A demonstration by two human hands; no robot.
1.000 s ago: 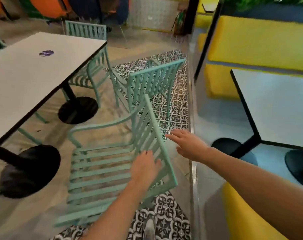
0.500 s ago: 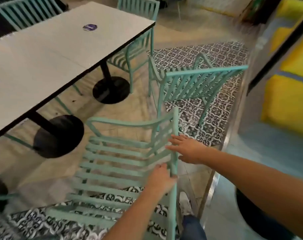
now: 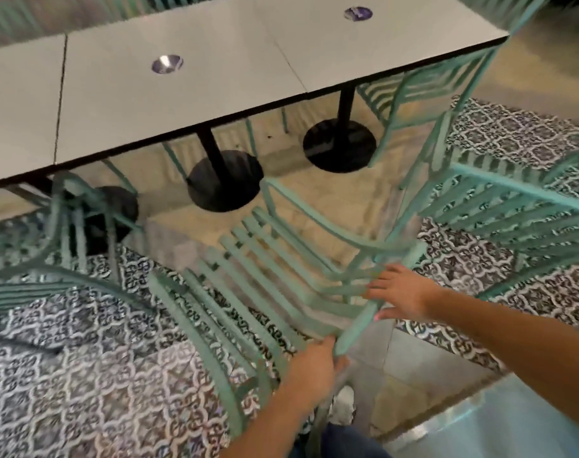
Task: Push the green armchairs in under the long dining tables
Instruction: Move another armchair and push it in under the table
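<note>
The left hand [image 3: 309,368] curls its fingers [image 3: 328,345] round the lower end of the top rail of the armchair [image 3: 248,259], gripping it. The right hand [image 3: 402,297] lies further up the same rail, its fingers [image 3: 379,285] spread nearly straight over the backrest slats and its thumb on the near side of the rail; whether it truly grips is not clear through the blur. Both forearms reach in from the lower right.

The armchair is tilted, its seat turned toward the worktop [image 3: 169,104] and still short of the edge, not yet under it. It is pale green metal, made of flat parallel slats with curved tubular arms.

The worktop is long, smooth and grey-white with a dark edge, on black posts with round black bases [image 3: 225,183]. Two round purple discs [image 3: 167,63] lie on it. More green chairs [image 3: 513,213] stand right and left of the held one. The floor [image 3: 93,375] nearest the hands is patterned black-and-white tile, plain beige by the worktop.
</note>
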